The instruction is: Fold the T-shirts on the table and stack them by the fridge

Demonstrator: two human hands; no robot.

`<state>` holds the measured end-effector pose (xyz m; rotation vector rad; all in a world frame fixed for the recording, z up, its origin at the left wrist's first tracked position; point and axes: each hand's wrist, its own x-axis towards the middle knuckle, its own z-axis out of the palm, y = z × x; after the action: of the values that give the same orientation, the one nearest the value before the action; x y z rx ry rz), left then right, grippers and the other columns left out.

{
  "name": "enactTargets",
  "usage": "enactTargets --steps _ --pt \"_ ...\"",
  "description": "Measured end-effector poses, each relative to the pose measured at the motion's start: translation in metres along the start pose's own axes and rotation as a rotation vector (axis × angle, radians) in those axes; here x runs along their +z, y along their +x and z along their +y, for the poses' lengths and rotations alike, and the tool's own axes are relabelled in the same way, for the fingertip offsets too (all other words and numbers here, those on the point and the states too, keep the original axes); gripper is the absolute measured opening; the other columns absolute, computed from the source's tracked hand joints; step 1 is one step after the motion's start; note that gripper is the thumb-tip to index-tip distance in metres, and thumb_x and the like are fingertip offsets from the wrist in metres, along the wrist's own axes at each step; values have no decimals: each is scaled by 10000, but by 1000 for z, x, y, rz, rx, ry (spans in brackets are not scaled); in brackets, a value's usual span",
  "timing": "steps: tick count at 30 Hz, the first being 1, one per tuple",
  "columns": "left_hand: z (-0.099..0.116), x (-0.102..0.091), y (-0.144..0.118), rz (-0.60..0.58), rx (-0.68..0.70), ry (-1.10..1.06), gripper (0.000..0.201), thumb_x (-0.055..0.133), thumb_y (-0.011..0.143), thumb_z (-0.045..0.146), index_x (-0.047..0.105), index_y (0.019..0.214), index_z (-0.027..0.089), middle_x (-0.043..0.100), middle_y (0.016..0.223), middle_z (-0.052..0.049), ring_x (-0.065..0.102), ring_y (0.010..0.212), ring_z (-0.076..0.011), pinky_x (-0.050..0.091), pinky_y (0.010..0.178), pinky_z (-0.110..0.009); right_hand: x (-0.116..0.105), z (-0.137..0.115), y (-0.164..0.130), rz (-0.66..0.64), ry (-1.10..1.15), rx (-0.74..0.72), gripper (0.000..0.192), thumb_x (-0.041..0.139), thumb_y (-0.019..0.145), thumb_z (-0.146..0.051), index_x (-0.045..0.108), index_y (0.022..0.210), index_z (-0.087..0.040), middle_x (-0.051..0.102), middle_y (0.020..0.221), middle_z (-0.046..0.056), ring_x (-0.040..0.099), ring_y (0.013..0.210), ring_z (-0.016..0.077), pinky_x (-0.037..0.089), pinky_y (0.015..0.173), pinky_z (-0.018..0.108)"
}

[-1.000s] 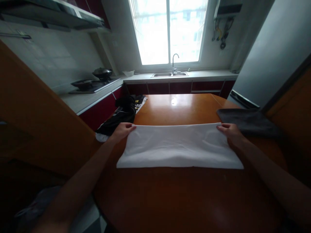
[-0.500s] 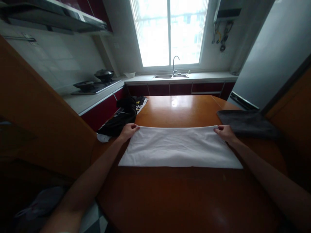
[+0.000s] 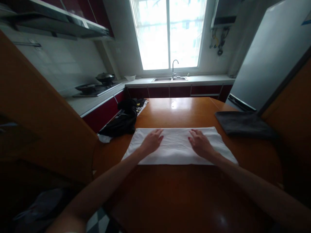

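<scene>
A white cloth [image 3: 175,150], looking folded, lies spread across the wooden table [image 3: 179,194] in front of me. Over its left half, my left hand [image 3: 152,141] is palm down with fingers stretched forward, gripping nothing. My right hand [image 3: 200,142] is over the right half in the same way, its fingers apart. Both sets of fingertips are near the cloth's far edge. Whether the palms press on the fabric or hover just over it, I cannot tell. Faint creases run between the two hands.
Dark clothes [image 3: 123,118] lie heaped at the table's left edge. A dark grey folded cloth [image 3: 243,124] lies on the right. Beyond the table are a counter with a sink [image 3: 162,79], a stove with a lidded pan [image 3: 105,77], and a fridge [image 3: 272,55].
Both hands have let go of the cloth's far corners and moved inward over its middle, fingers now stretched out. The cloth's far edge now lies on the table. The view has shifted slightly.
</scene>
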<state>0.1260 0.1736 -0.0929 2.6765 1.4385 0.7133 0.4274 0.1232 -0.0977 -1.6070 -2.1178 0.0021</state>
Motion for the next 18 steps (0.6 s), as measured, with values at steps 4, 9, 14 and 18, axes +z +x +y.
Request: enactTargets --steps 4,9,14,18 --pt "60 41 -10 -224 117 10 550 321 1048 340 404 1532 93 368 1599 -215 312 1505 -331 271 1203 -535 28 -56 -16 -225 3 -68 620 322 1021 -383 397 1534 -44 335 1622 210 290 1506 338 227 1212 499" --pt "63 54 -11 -306 97 42 579 313 1052 344 322 1580 108 255 1645 -216 199 1542 -351 211 1207 -591 39 -55 -18 -300 4 -17 656 338 1012 -406 308 1587 -93 230 1661 184 178 1545 344 141 1221 570" --pt "60 53 9 -332 51 66 581 306 1061 347 310 1591 110 233 1652 -209 177 1546 -354 180 1209 -610 35 -51 0 -345 -8 12 656 308 1024 -386 284 1588 -53 179 1667 207 137 1553 340 85 1218 598" --pt "38 41 10 -343 -18 130 639 292 1063 518 309 1601 174 196 1674 -145 139 1555 -343 136 1226 -591 31 -23 8 -321 -64 50 738 284 1024 -539 288 1592 -68 178 1674 184 122 1560 304 56 1235 553"
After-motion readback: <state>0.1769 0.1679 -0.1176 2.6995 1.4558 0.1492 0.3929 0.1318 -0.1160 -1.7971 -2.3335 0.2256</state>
